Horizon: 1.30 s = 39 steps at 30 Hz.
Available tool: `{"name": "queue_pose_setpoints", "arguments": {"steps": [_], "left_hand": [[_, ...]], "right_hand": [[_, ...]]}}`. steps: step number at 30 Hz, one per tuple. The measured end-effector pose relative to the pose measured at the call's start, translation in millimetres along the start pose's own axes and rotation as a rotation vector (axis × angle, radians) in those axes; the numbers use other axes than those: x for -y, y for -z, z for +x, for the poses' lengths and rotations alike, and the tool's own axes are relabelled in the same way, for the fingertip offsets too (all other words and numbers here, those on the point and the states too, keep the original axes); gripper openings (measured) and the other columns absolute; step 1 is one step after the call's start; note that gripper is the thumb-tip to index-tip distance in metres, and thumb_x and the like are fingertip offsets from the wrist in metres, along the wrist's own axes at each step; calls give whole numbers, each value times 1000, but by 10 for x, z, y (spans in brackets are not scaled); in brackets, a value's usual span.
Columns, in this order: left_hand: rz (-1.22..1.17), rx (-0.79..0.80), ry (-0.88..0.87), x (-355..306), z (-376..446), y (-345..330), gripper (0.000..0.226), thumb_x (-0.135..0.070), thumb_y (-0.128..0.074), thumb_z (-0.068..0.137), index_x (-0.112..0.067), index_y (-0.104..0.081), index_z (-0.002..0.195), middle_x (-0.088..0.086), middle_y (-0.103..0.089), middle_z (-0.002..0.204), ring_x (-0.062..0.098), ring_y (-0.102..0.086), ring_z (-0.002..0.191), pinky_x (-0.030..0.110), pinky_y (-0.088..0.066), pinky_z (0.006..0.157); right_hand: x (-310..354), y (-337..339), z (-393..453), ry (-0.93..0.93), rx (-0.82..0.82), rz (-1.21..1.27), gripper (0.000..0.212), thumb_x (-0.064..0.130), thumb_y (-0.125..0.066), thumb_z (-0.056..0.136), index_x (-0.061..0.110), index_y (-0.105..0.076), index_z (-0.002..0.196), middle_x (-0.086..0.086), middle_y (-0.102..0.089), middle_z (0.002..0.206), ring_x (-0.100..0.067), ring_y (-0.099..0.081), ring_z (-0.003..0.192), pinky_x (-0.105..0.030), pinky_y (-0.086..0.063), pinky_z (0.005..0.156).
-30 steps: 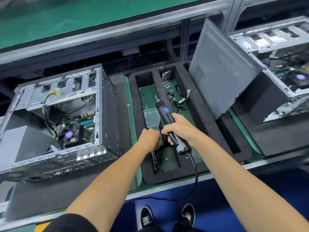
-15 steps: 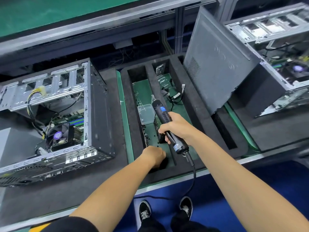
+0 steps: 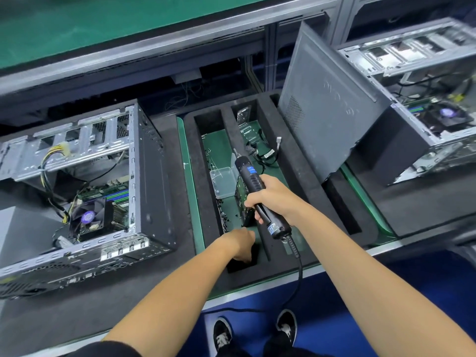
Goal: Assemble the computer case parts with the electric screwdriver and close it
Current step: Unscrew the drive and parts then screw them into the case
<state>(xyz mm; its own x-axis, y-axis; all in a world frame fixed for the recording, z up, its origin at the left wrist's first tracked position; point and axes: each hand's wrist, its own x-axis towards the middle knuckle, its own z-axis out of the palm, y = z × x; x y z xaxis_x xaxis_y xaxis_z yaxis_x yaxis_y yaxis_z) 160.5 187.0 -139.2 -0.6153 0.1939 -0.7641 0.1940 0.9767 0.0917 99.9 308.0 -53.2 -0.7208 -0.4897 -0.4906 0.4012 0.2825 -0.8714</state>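
An open computer case lies on its side at the left, its motherboard, fan and cables showing. A grey side panel leans upright at the right of the black foam tray. My right hand grips the black electric screwdriver above the tray, its bit pointing away from me. My left hand reaches down into the near end of the tray's left compartment. Its fingers are curled and hidden, so I cannot tell what they hold.
A clear plastic box, loose screws and cables lie in the tray. A second open case lies at the right. The screwdriver's cord hangs over the bench's front edge. A green conveyor runs along the back.
My left hand has moved toward me along the tray, from beside the screwdriver to the compartment's near end. The right hand keeps the screwdriver in about the same place.
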Motion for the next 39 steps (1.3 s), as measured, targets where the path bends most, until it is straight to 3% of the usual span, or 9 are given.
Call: {"name": "queue_pose_setpoints", "arguments": {"steps": [5,9,11,14,16,19,27,32,39], "left_hand": [[-264,-53,-24,247,-196,360,6,-8,-70,73,-2,-68,72,11,-68,73,20,-61,65,31,-54,67],[-238,-179,-15,444,-276,459,34,-11,-77,70,-14,-49,50,5,-59,62,19,-54,62,26,-45,58],[-129,-195,3,408,-234,411,34,-12,-73,72,-16,-46,53,1,-52,58,21,-51,63,25,-41,57],[-19,-213,-20,305,-129,263,3,-9,-57,80,-10,-58,78,4,-52,71,29,-59,80,29,-42,64],[15,-192,-4,259,-70,143,16,-9,-53,83,-7,-60,98,10,-60,92,31,-62,92,33,-49,71],[126,-209,8,224,-23,38,24,-9,-49,86,-4,-57,108,15,-61,111,34,-62,99,42,-53,82],[256,-239,6,226,-24,3,25,-7,-50,86,-7,-56,110,12,-60,111,33,-62,99,41,-51,78],[397,-108,-121,140,-9,-86,24,-12,-51,89,-8,-58,111,12,-62,110,32,-61,95,34,-42,64],[473,-96,-251,-16,108,-298,25,7,-41,92,5,-58,111,20,-62,107,38,-62,95,43,-49,71]], "right_hand": [[122,-37,-30,26,-6,3,32,1,-68,77,12,-43,93,-10,-56,67,-24,-56,47,-33,-51,48],[148,-102,-40,38,-33,22,33,1,-68,77,11,-44,96,-9,-56,66,-24,-56,46,-33,-51,47],[125,-146,-47,32,-40,34,33,1,-68,76,11,-43,96,-11,-55,68,-24,-56,46,-33,-51,47],[66,-177,-54,14,-46,8,33,1,-69,76,11,-43,94,-14,-54,73,-24,-56,47,-34,-51,48],[29,-170,-49,7,-41,-1,32,1,-69,77,12,-43,93,-13,-54,74,-25,-56,48,-34,-51,49],[-11,-145,-43,-6,-43,-2,32,2,-69,76,12,-44,93,-13,-56,73,-25,-56,49,-35,-52,50],[-70,-81,14,-21,-35,24,31,1,-68,77,11,-44,93,-10,-56,69,-24,-56,47,-32,-51,47],[-77,-57,49,-30,-20,29,32,1,-68,77,11,-44,96,-11,-57,72,-23,-56,48,-33,-51,48],[-74,-32,73,-31,6,36,33,2,-68,76,11,-44,97,-12,-55,76,-23,-56,48,-33,-51,48]]}}
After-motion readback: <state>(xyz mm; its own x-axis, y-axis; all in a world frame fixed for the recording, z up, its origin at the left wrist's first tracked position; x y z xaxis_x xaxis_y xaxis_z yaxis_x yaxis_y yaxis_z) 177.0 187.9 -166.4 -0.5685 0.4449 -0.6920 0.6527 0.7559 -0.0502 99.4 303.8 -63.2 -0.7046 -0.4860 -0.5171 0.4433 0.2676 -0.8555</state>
